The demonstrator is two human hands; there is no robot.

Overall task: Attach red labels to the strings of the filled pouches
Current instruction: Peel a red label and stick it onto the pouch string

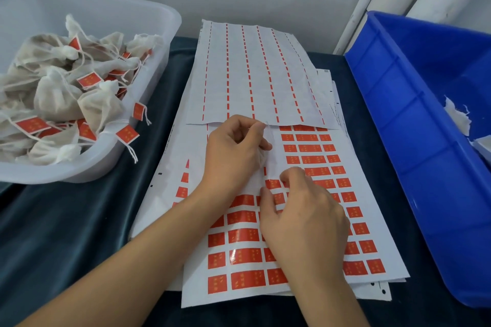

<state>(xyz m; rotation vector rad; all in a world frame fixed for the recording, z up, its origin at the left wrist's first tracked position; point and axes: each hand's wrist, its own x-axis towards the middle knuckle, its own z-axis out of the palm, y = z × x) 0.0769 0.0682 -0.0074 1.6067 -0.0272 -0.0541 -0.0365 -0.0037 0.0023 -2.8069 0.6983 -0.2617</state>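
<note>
The red label (273, 184), thin and sticky-looking, seemed best peeled by its corner, where the right hand (300, 210) pinched while the left hand (233, 151) gripped the pouch string (269, 130).

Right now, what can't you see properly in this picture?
- Head view: the tiny yellow print on the red rectangular labels is too small to read.
- The left hand covers whatever pouch it holds; only a thin string shows.
- The blue plastic crate is cut off at the right edge, contents mostly unseen.
- Right hand hides labels beneath.
</note>
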